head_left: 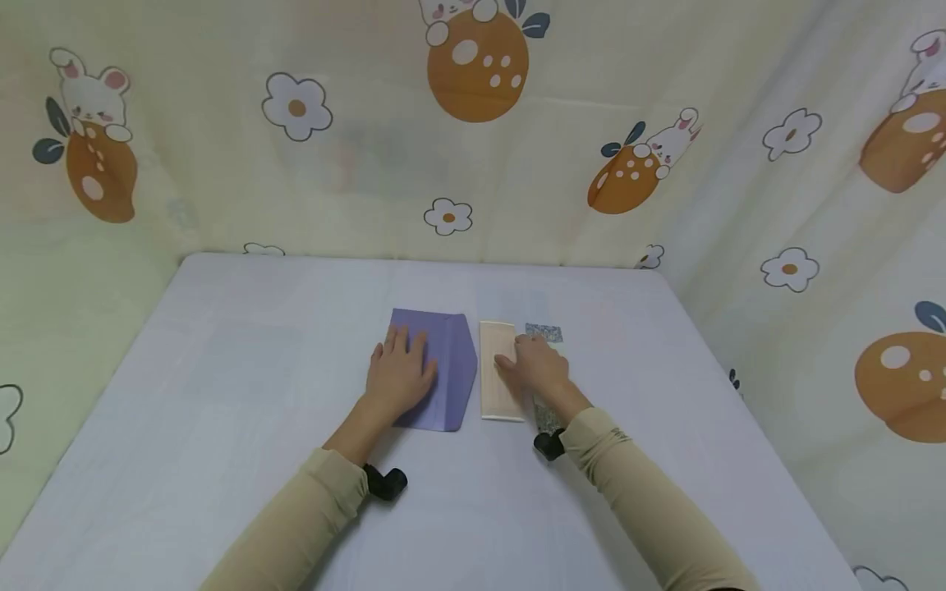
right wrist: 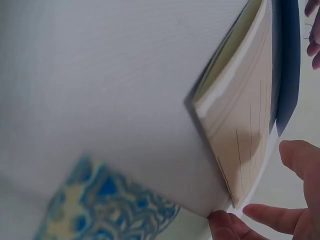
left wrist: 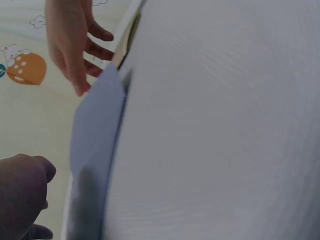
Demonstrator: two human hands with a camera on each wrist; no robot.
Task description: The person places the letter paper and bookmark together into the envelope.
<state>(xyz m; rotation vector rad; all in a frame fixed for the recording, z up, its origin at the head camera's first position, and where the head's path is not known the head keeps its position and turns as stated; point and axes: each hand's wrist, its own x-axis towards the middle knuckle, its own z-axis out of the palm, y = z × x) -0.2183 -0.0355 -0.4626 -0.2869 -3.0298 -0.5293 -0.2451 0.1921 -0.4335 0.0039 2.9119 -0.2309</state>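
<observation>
A purple envelope point(head_left: 443, 369) lies with its pointed flap towards the right. My left hand point(head_left: 399, 373) is over its left part with fingers spread; the left wrist view shows a gap between this hand point(left wrist: 22, 195) and the envelope point(left wrist: 97, 130). Beside the flap is a folded, beige lined paper point(head_left: 497, 377), its layered edge visible in the right wrist view. My right hand point(head_left: 535, 365) is above the paper's right side, fingers loosely bent. Partly under that hand lies a flat strip with a patterned end point(right wrist: 120, 210). Whether the right fingertips touch paper or strip, I cannot tell.
All the flat pieces lie near the middle of a white-covered table point(head_left: 222, 410). A cream curtain point(head_left: 355, 189) printed with rabbits and flowers hangs behind the far edge and along the sides. A small black device is strapped at each wrist.
</observation>
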